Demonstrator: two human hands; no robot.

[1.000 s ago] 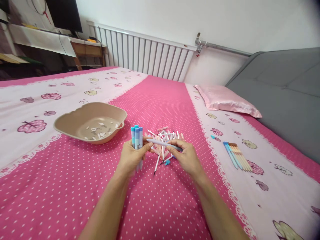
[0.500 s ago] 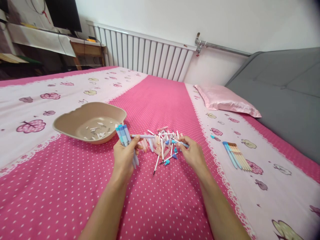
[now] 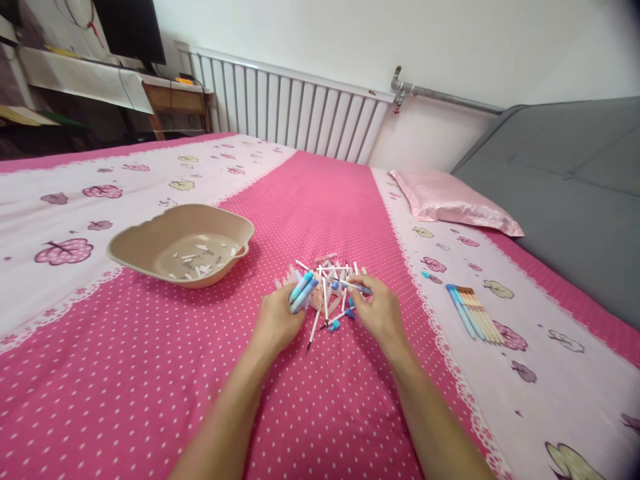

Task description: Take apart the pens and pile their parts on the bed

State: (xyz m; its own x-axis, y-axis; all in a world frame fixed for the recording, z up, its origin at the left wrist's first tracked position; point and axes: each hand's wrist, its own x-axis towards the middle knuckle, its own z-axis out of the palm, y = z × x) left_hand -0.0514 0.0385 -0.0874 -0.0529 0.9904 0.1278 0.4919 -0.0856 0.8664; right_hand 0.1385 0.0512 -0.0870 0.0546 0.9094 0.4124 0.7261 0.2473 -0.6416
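My left hand [image 3: 281,313] is closed around several pens [image 3: 303,292] with light and darker blue ends, held at the left side of a pile. Between the fingertips of my right hand [image 3: 379,303] is a slim pen [image 3: 361,289], whitish at its left end and blue near the fingers; how its parts join is too small to tell. Both hands are low over the heap of pen parts. White refills [image 3: 326,300] with dark tips, pale pink barrels and small blue caps [image 3: 335,325] lie mixed there.
At the left stands a beige basin [image 3: 150,263] with small white and grey pieces inside. A row of blue and tan pens [image 3: 475,313] lies on the right, near a small blue cap [image 3: 425,274]. A pink pillow [image 3: 450,197] rests against the grey headboard [image 3: 560,173].
My left hand has moved right and down from beside the basin to the pile, its pens now pointing up to the right. The right hand has stayed nearly in place.
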